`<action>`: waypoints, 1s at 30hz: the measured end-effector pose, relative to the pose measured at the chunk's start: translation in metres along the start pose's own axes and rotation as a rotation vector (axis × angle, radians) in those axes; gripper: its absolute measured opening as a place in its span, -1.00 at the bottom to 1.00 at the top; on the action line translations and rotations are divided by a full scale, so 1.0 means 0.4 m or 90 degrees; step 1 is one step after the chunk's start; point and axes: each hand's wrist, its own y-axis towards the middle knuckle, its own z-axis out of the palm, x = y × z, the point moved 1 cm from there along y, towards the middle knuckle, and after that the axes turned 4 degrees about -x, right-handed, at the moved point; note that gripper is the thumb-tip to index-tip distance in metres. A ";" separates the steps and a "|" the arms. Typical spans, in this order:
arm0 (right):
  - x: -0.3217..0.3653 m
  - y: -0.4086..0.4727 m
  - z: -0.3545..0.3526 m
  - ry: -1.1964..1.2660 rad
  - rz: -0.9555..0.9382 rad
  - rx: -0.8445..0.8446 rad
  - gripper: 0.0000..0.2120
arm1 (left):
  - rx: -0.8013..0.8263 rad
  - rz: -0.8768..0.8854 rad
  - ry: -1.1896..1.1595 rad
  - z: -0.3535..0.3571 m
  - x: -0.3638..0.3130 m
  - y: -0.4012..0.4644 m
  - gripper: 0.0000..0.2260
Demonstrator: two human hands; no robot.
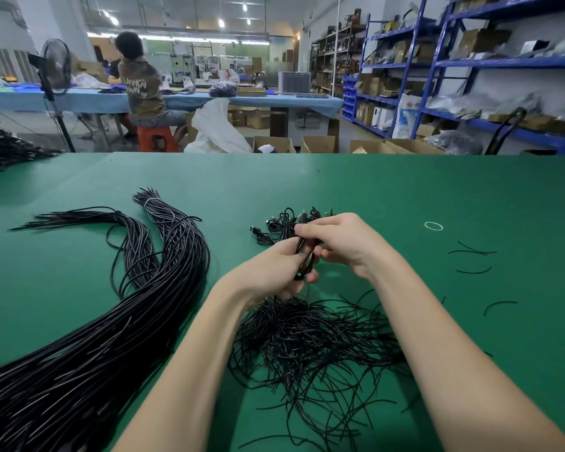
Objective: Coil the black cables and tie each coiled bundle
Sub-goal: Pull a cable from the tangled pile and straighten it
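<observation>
A small coiled bundle (304,259) of black cable is being held upright just above the green table (372,190), between the two hands, at mid-table in front of the person. The left hand (274,272) is gripping the lower part of the bundle, its fingers curled round the strands, while the right hand (343,243) is closing on the upper part, thumb and fingertips pinching what appears to be a thin tie; the tie itself is too fine to be made out with certainty. The step in hand is judged to be the tying of this bundle, the coiling being apparently complete. The next move is likely calling for a firm twist of the tie while the left hand is keeping the loops from springing apart. Just beyond the hands, finished bundles (284,225) with connector ends are lying in a small heap. Below the wrists, a loose pile of thin ties (310,340) is spreading across the table. To the left, long uncoiled cables (137,308) are lying in thick sheaves, suggesting much of the task is remaining. A white rubber band (433,226) and a few stray ties (472,252) are lying to the right.
</observation>
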 end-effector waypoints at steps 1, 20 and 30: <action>-0.005 0.000 0.000 0.006 -0.004 -0.003 -0.87 | 0.006 -0.017 -0.033 -0.004 0.000 0.000 -0.82; -0.061 0.017 0.008 0.029 -0.046 -0.125 -0.72 | 0.014 -0.078 -0.320 0.003 0.008 0.023 -0.83; -0.040 0.010 -0.015 0.184 0.067 -0.092 -0.66 | -0.111 -0.009 -0.415 -0.003 0.025 0.038 -0.82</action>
